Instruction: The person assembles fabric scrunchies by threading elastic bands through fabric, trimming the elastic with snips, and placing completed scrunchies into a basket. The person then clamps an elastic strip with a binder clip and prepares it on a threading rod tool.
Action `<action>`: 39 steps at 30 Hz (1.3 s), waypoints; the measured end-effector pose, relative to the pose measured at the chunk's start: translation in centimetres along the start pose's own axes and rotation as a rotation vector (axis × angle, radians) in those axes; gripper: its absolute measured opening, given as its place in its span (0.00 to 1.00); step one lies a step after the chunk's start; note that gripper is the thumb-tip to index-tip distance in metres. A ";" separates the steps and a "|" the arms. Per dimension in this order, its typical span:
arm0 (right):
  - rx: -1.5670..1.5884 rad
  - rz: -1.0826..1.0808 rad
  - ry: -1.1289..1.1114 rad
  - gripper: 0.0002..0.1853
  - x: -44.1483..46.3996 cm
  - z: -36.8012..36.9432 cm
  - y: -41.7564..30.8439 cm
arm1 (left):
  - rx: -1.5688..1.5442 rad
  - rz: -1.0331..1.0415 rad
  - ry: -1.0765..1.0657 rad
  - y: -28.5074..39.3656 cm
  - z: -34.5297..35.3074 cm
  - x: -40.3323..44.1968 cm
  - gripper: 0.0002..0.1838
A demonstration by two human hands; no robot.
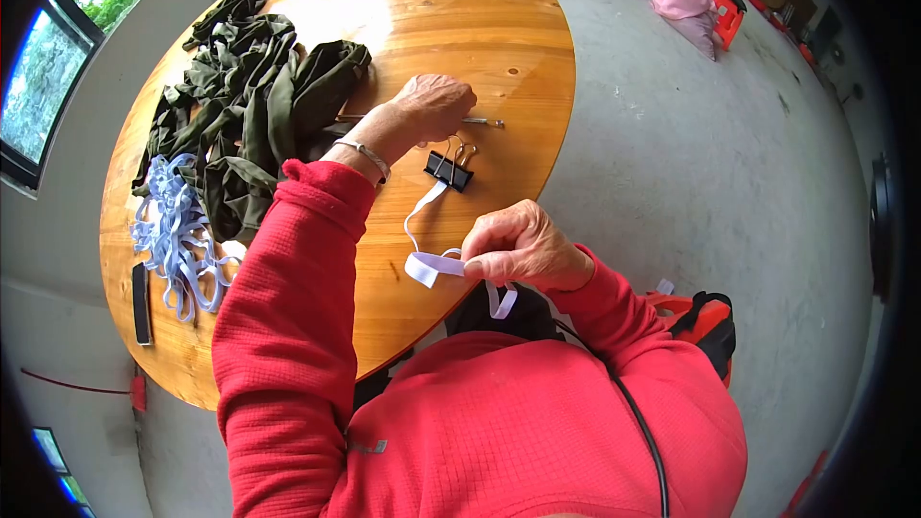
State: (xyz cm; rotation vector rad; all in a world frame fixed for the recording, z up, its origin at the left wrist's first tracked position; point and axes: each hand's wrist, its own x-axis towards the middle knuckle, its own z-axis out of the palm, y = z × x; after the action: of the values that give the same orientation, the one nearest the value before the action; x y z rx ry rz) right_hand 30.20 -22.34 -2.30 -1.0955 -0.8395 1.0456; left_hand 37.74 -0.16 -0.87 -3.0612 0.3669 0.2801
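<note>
My left hand (436, 107) is closed over a thin metal rod (484, 122), whose ends show on both sides of the fist; the fingertips are hidden. Below it, a black binder clip (448, 173) lies at the table's right side, with a white elastic band (419, 215) running from its jaws. Thumb and fingers of my right hand (521, 247) pinch a folded stretch of white band near the table edge, and a loose end hangs under the hand.
Dark green fabric (251, 86) is heaped across the left of the round wooden table (470, 10). Pale blue bands (173, 230) and a black strip (142, 304) lie at its lower left. Red stools (727, 17) with a pink bag (683, 2) and part of a person are farther off.
</note>
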 end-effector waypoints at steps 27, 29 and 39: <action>-0.129 -0.111 -0.153 0.04 3.6 4.5 0.7 | -1.348 -0.479 0.764 10.1 2.0 -29.1 0.19; -0.160 -0.030 -0.186 0.04 3.5 6.2 0.4 | -1.291 -0.527 0.831 11.6 3.3 -29.7 0.20; -0.312 0.141 -0.313 0.06 3.7 10.1 1.1 | -1.458 -0.486 1.000 12.7 7.1 -31.9 0.07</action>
State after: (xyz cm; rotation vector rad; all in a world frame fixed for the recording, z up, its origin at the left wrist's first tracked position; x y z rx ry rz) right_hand 21.75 -15.84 -0.61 -1.2850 -1.2203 1.2531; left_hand 3.00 -4.64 -2.26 -4.0237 -1.0828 -1.7934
